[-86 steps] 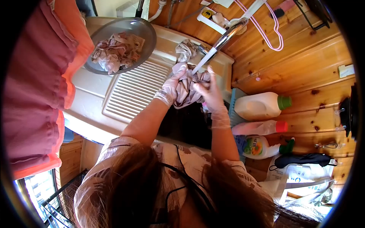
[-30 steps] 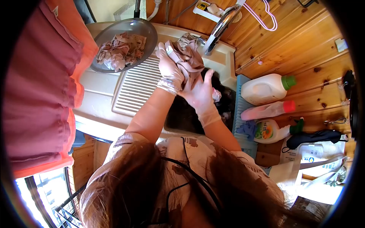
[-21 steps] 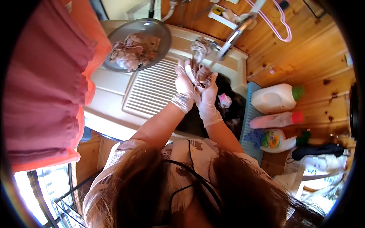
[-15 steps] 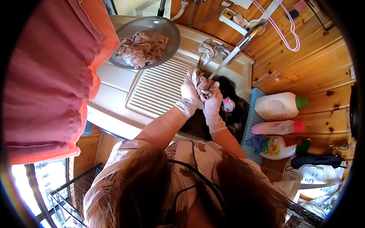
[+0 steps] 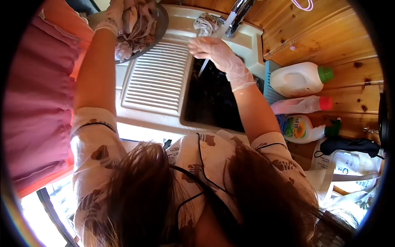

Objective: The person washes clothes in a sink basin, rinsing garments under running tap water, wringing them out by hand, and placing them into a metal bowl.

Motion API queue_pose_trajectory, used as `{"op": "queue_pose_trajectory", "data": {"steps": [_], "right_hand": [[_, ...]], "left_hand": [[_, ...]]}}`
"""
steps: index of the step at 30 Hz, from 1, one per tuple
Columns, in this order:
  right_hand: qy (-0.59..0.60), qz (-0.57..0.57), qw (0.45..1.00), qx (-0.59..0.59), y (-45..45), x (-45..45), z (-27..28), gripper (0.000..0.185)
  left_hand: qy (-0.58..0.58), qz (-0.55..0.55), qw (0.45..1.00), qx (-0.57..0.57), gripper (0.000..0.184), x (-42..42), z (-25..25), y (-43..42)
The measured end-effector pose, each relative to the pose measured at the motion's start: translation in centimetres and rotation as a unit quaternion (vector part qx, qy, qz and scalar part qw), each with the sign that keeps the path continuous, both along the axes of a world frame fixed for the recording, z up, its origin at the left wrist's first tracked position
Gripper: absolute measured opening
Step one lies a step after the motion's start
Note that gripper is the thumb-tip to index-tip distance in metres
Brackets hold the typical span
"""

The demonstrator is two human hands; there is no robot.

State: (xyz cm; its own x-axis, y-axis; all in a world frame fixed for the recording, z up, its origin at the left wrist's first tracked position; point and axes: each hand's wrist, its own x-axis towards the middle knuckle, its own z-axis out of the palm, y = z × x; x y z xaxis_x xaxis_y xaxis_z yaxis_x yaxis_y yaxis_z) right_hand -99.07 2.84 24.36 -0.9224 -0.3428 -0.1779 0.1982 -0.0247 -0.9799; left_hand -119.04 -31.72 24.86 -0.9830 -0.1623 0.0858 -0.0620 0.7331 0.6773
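Observation:
My left hand [image 5: 112,15], in a thin whitish glove, is at the upper left over a grey round basin [image 5: 161,24]. It is closed on a crumpled brownish-pink cloth [image 5: 135,17] there; its fingertips are partly cut off by the frame edge. More crumpled cloth [image 5: 124,50] lies in the basin below. My right hand [image 5: 213,50], gloved too, hovers over the sink beside the running water [image 5: 204,66], palm turned left, fingers stretched out and holding nothing. Dark contents [image 5: 214,96], hard to make out, fill the sink basin under it.
A ribbed washboard surface [image 5: 154,78] lies left of the sink basin. Behind are a chrome faucet [image 5: 238,18] and a draped cloth [image 5: 206,24]. At right stand a white jug [image 5: 296,79], a pink bottle [image 5: 298,105] and a spray bottle [image 5: 302,128]. A pink curtain [image 5: 37,94] hangs at left.
Both hands were together over the sink, holding a bunched cloth. My left hand has moved up left to the basin with the cloth; my right hand has let go and opened. The view has shifted.

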Motion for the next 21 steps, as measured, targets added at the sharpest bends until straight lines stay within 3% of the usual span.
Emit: {"op": "queue_pose_trajectory", "data": {"steps": [1,3,4,5,6,7,8,10,12,14,15,16,18,19,20,21], "right_hand": [[-0.010,-0.007,1.000,0.021,1.9,-0.2,-3.4,0.037],[-0.005,0.024,0.995,0.097,5.4,0.1,-10.3,0.021],[0.052,0.039,0.968,0.242,5.3,1.3,-12.1,0.022],[0.174,0.089,0.908,0.370,4.2,2.9,-12.8,0.027],[0.061,0.117,0.905,0.405,2.8,4.0,-13.9,0.038],[0.089,0.108,0.886,0.442,1.7,5.3,-17.6,0.059],[0.068,0.155,0.845,0.507,0.2,6.8,-17.4,0.078],[0.015,0.199,0.770,0.606,-2.0,9.2,-15.3,0.073],[0.052,0.294,0.707,0.641,-1.1,9.6,-18.5,0.062],[0.039,0.304,0.708,0.637,0.1,9.8,-19.8,0.053],[0.035,0.308,0.709,0.634,0.6,9.7,-20.4,0.050],[0.002,0.251,0.755,0.606,1.2,9.2,-21.6,0.047],[-0.061,0.132,0.832,0.535,2.3,8.4,-23.6,0.043],[-0.053,0.066,0.869,0.488,2.7,8.4,-21.1,0.045],[-0.095,0.026,0.911,0.401,3.7,7.9,-23.1,0.050],[-0.120,-0.011,0.916,0.384,3.8,8.3,-21.8,0.050]], "left_hand": [[-0.021,0.056,0.993,-0.106,0.072,-0.8,-0.8,-1.3],[-0.031,0.116,0.971,-0.206,0.078,0.3,-0.9,-1.6],[-0.006,0.118,0.968,-0.222,0.081,2.0,-0.1,-0.8],[0.037,0.096,0.970,-0.222,0.080,5.2,1.8,1.3],[0.078,0.072,0.969,-0.222,0.079,8.5,3.6,3.5],[0.112,0.059,0.965,-0.231,0.077,11.0,5.4,5.4],[0.148,0.047,0.959,-0.238,0.075,12.9,6.4,7.0],[0.209,-0.019,0.960,-0.186,0.064,15.7,6.8,9.9],[0.269,-0.103,0.948,-0.136,0.053,17.2,5.9,11.0],[0.325,-0.204,0.919,-0.089,0.043,18.7,2.5,12.5],[0.216,-0.240,0.946,-0.025,0.041,20.3,1.0,13.5],[0.103,-0.271,0.956,0.036,0.040,21.9,-0.1,14.6],[-0.092,-0.316,0.943,0.048,0.039,24.1,-1.2,16.6],[-0.122,-0.294,0.943,0.097,0.042,24.1,-3.0,17.4],[-0.153,-0.269,0.940,0.145,0.045,24.0,-5.3,18.3],[-0.184,-0.243,0.933,0.193,0.048,23.8,-6.7,19.1]]}}
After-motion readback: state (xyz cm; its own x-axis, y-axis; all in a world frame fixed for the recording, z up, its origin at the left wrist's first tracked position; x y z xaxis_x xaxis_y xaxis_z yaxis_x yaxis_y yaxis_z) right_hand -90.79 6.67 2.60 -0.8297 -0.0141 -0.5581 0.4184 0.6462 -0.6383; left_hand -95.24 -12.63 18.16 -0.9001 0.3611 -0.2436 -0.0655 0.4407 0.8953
